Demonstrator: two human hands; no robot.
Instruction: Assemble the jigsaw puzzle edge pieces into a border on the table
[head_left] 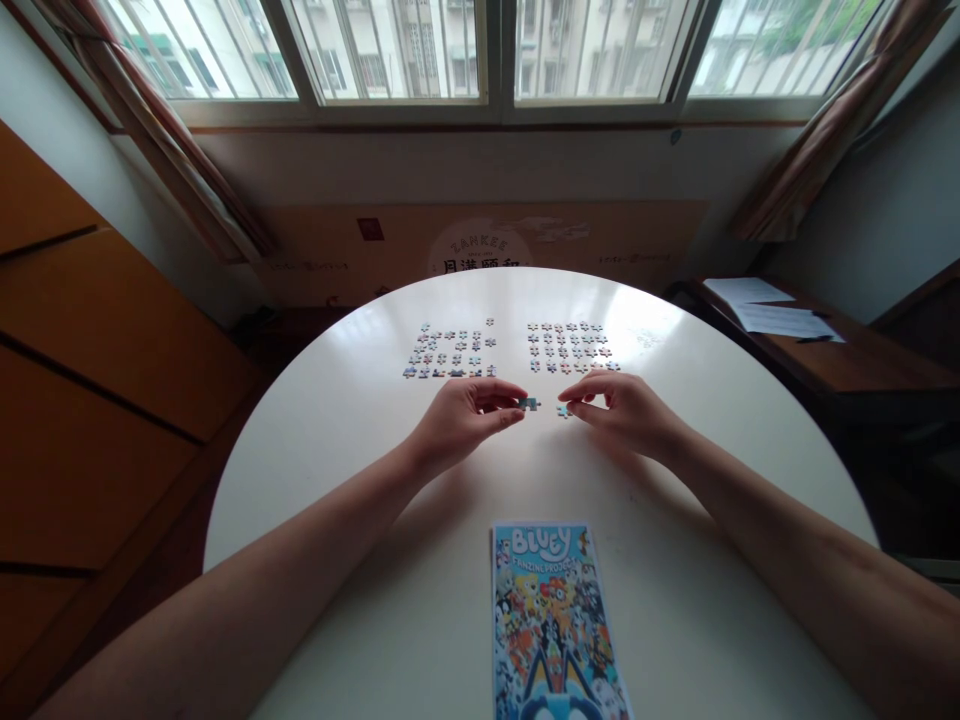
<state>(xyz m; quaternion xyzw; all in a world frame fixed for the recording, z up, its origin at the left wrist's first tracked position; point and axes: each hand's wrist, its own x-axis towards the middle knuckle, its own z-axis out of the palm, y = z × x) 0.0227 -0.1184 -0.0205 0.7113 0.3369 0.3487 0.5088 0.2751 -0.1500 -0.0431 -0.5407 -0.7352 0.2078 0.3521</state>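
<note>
My left hand (480, 412) pinches a small teal jigsaw puzzle piece (529, 404), which may be two joined pieces, just above the white table. Facing it from the right, my right hand (619, 410) holds a light blue puzzle piece (564, 410) between thumb and fingers. A narrow gap parts the two pieces. Beyond my hands, loose puzzle pieces lie spaced out in rows, in a left group (442, 359) and a right group (570, 346). Nearer to me lies a colourful picture sheet (551, 620) with "Bluey" printed at its top.
The round white table (322, 470) fills the middle of the view. At the right, a dark side table (795, 350) carries white papers (784, 320) and a dark pen. An orange-brown cabinet (97, 400) stands to the left, and windows with curtains are at the back.
</note>
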